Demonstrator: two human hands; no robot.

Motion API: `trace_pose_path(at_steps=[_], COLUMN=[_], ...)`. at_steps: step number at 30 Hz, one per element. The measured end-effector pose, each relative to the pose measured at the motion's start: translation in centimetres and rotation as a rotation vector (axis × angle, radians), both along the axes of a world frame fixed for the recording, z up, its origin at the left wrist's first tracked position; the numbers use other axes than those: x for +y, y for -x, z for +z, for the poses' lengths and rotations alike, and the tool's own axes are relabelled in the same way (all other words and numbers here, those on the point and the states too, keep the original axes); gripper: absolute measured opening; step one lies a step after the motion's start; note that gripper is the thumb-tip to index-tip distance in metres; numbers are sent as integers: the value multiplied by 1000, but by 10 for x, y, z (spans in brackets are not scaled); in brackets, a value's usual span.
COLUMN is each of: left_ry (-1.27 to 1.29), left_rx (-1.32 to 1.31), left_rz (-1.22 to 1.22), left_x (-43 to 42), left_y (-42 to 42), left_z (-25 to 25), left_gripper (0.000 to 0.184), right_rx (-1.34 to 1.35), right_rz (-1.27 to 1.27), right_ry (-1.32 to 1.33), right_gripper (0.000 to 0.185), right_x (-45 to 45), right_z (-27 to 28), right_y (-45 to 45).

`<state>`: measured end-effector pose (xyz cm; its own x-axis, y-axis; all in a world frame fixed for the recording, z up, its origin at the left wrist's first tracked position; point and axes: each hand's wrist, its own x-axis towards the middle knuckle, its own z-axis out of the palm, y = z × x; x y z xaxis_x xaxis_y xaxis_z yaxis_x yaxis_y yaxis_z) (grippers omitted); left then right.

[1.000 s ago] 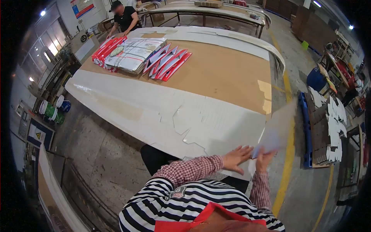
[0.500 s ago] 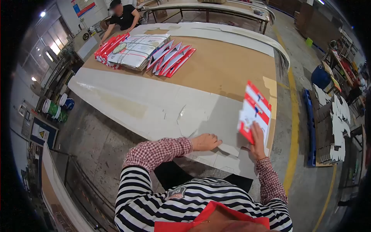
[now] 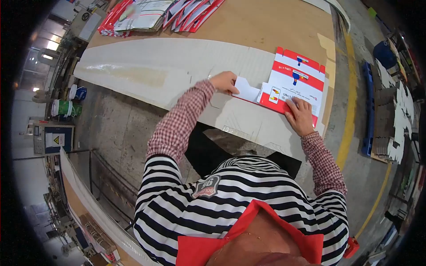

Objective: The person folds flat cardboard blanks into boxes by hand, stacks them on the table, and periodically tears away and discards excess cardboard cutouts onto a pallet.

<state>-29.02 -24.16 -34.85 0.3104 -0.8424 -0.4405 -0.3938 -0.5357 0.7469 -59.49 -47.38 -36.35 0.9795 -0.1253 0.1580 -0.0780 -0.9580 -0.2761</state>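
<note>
A flat red and white printed carton (image 3: 296, 84) lies at the right end of the table, its blue pictures and lettering facing up. From its left side a plain white flap (image 3: 246, 90) sticks out. My left hand (image 3: 225, 83) pinches the outer end of this flap between thumb and fingers. On the carton's lower printed panel rests my right hand (image 3: 301, 116), fingers spread and pressing on the surface near the front edge. The underside of the carton is hidden.
White board (image 3: 177, 57) and brown cardboard (image 3: 253, 26) cover the table. Folded red and white cartons (image 3: 193, 15) lie at the far left, beside a tied bundle (image 3: 144, 15). Stacked cardboard (image 3: 389, 119) stands on a blue pallet (image 3: 368, 106) to the right.
The carton has come down from a tilted position in my right hand to lie on the table. My left hand has moved up and taken hold of its white flap. The view has tilted downward.
</note>
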Motion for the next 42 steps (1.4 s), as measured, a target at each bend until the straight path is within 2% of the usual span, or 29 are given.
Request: trace_pose_path(at_steps=[1, 2, 3, 4, 5, 6, 9, 11, 15, 17, 18, 19, 21, 24, 25, 27, 29, 32, 35, 38, 41, 42], left_ry=[56, 114, 85, 74, 62, 50, 258, 232, 236, 287, 271, 259, 142, 547, 583, 498, 341, 319, 305, 298, 480, 591], left_rx=[-123, -248, -502, -699, -891, -1082, -1119, -1100, -1083, -1163, -1166, -1160, -1056, -789, -696, -970, -1180, -1066, -947, -866, -779, -543], left_rz=[68, 133, 109, 5, -103, -216, -265, -407, -574, -459, -315, -171, 292, 923, 1060, 736, 373, 53, 64, 529, 970, 1126], left_x=[10, 18, 19, 20, 24, 31, 67, 97, 129, 131, 123, 115, 95, 81, 77, 83, 103, 113, 98, 66, 56, 51], left_y=[12, 27, 45, 61, 79, 90, 93, 73, 25, 3, 4, 5, 34, 53, 69, 90, 86, 44, 0, 19, 59, 71], left_z=[-11, -17, -17, -22, -28, -32, -21, -10, -18, -52, -53, -54, -31, -72, -63, -24, -14, -20, -35, -39, -47, -45], left_gripper=[39, 37, 42, 46, 51, 55, 62, 64, 62, 68, 70, 73, 75, 71, 70, 64, 52, 50, 54, 65, 85, 87], right_rx=[-108, -58, -9, 42, -25, -57, -85, 1, -53, -44, -36, -8, -39, -41, -31, -30, -53, -26, -10, -20, -17, -9], right_rz=[39, 67, 94, 121, 192, 256, 392, 410, 396, 396, 396, 381, 376, 367, 360, 358, 379, 370, 352, 367, 372, 374], right_ry=[-31, -137, -241, -347, -389, -336, -214, -209, -205, -184, -174, -179, -173, -174, -176, -192, -218, -197, -187, -210, -220, -226], right_gripper=[45, 46, 47, 48, 52, 53, 54, 53, 50, 51, 51, 52, 53, 53, 52, 52, 53, 56, 57, 57, 57, 57], right_x=[-1, 3, 5, 8, 20, 33, 46, 48, 50, 48, 48, 48, 49, 48, 49, 47, 46, 47, 47, 50, 46, 47], right_z=[-1, 0, 4, 7, 16, 14, 4, -1, -2, -5, -7, -7, -10, -11, -9, -12, -15, -16, -12, -11, -7, -6], right_y=[-2, -8, -19, -31, -45, -61, -96, -102, -97, -97, -96, -96, -96, -96, -97, -94, -97, -97, -95, -95, -93, -94])
